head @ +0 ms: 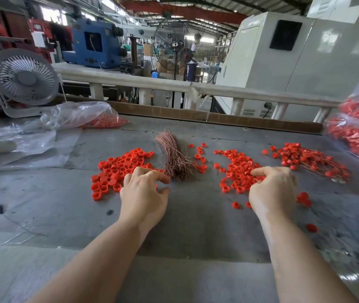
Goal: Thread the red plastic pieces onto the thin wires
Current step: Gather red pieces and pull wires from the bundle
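Red plastic pieces (117, 169) are heaped on the table (196, 215) mid-surface, beside a copper wire bundle (175, 158). More fill clear bags at the far left (91, 115) and right edge (357, 132). The left hand (143, 193) is spread, loosely curled, holding nothing; whether the right hand (272, 191) grasps pieces cannot be told.

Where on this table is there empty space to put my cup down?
Bare grey table lies between the two forearms, below the wire bundle. More lies left of the left hand, under the left red pile. Around the right hand the right red pile crowds everything.
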Tool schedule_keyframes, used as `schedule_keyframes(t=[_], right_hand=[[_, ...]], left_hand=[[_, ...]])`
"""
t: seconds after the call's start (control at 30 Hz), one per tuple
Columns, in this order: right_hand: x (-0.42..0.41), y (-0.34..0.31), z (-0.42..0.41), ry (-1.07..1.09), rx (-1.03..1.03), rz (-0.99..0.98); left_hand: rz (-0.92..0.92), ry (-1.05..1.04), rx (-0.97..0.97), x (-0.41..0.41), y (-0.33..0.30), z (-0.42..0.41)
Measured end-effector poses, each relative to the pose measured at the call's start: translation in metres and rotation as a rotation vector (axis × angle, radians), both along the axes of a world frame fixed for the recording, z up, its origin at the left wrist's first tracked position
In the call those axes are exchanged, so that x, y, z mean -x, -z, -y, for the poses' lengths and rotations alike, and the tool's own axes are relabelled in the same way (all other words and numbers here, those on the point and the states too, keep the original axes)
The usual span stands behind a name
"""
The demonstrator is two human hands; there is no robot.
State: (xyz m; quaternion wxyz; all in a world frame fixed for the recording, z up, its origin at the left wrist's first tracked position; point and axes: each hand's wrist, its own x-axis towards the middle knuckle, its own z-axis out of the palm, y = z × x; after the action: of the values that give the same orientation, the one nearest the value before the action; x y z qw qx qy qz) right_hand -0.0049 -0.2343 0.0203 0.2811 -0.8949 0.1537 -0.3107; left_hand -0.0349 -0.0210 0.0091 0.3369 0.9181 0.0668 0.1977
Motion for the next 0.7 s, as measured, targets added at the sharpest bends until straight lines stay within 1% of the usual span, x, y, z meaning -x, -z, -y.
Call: schedule_keyframes(t=[0.2, 0.3, 0.37, 0.47, 0.57, 0.7], right_hand=[[-0.005, 0.002, 0.008, 0.026, -0.050, -0.028], [-0.007, 0.003, 0.012, 0.055, -0.013, -0.054], [-0.006, 0.003, 0.010, 0.027, 0.022, -0.009], [-0.002, 0.004, 0.000, -0.133, 0.102, 0.058], [0.000, 0.006, -0.015, -0.304, 0.192, 0.083], [0.005, 0.009, -0.036, -0.495, 0.259, 0.081]], left_hand=[[0.000, 0.013, 0.011, 0.001, -0.001, -0.001], [0.002, 0.013, 0.002, 0.001, 0.000, -0.001], [0.010, 0.007, -0.003, 0.000, 0.001, -0.001], [0.024, -0.008, -0.020, -0.001, 0.002, -0.002], [0.047, -0.009, -0.072, -0.002, 0.005, -0.003], [-0.044, 0.056, -0.200, -0.005, 0.011, -0.002]])
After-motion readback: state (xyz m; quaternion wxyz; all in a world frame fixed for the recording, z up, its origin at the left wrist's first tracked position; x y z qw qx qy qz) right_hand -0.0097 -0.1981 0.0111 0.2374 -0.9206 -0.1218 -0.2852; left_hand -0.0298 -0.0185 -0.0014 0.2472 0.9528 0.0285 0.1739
